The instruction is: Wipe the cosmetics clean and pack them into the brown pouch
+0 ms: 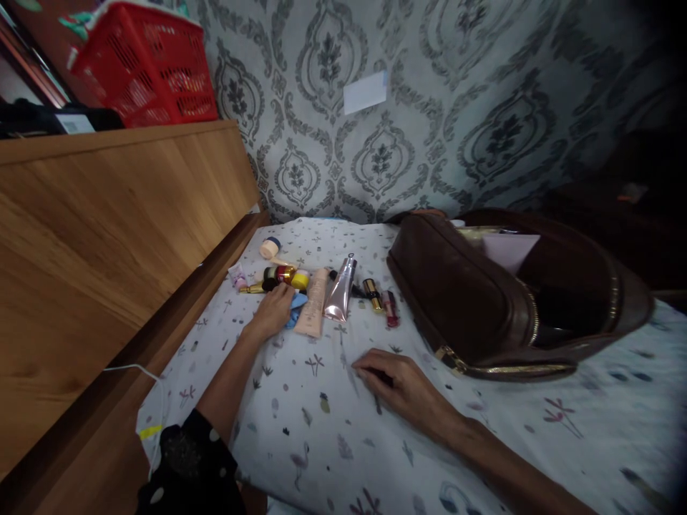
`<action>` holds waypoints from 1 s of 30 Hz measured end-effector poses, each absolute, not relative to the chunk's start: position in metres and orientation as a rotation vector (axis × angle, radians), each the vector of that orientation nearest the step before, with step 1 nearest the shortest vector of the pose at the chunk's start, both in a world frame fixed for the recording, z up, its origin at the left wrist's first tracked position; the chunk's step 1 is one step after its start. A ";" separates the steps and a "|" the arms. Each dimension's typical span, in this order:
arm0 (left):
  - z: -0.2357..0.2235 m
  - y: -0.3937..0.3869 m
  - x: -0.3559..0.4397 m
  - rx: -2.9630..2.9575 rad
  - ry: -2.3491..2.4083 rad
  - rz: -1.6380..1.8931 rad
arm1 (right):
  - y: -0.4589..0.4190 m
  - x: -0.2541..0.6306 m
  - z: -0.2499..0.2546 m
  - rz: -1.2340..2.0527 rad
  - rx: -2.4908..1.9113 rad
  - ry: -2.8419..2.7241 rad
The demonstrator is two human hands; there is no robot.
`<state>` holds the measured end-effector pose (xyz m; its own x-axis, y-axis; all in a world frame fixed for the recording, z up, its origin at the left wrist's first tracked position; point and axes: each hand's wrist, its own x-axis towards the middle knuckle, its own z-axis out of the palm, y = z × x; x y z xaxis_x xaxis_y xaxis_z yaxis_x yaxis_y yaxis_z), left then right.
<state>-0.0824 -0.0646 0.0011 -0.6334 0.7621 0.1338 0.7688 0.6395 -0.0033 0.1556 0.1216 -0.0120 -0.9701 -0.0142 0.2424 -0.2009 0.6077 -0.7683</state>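
Observation:
My left hand [275, 312] reaches over a row of cosmetics, its fingers closed against a crumpled blue item [296, 306]; what they grip is hidden. Just right of it lie a peach tube [313, 303] and a shiny rose-pink tube [340, 290]. Beyond my left fingers is a cluster with a yellow-capped piece [300, 280] and a small red and gold bottle [285, 274]. My right hand [394, 379] rests on the patterned sheet, fingers curled together with nothing visible in them. A black and gold lipstick-like tube [371, 295] and a small red bottle [390, 309] lie beyond it.
An unzipped brown leather bag [461, 286] stands at the right with things inside. A dark-lidded jar [270, 247] and a small whitish tube [237, 276] lie at the left. Wooden furniture [134, 214] borders the sheet, bearing a red basket [155, 64]. A white cable [161, 400] hangs there.

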 end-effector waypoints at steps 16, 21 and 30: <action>-0.001 -0.053 -0.077 -1.091 -2.684 -0.078 | 0.120 0.158 -0.008 1.298 0.171 -2.617; -0.006 -0.053 -0.078 -1.284 -2.567 -0.637 | 0.121 0.158 -0.010 1.282 0.175 -2.633; 0.018 -0.072 -0.102 -0.817 -2.576 -0.891 | 0.123 0.160 -0.006 1.294 0.195 -2.651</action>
<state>-0.1021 -0.0725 0.0177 -0.7951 0.4168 0.4405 0.5999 0.6471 0.4705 0.1598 0.1225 -0.0059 -0.9742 -0.0367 0.2228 -0.1982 0.6115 -0.7660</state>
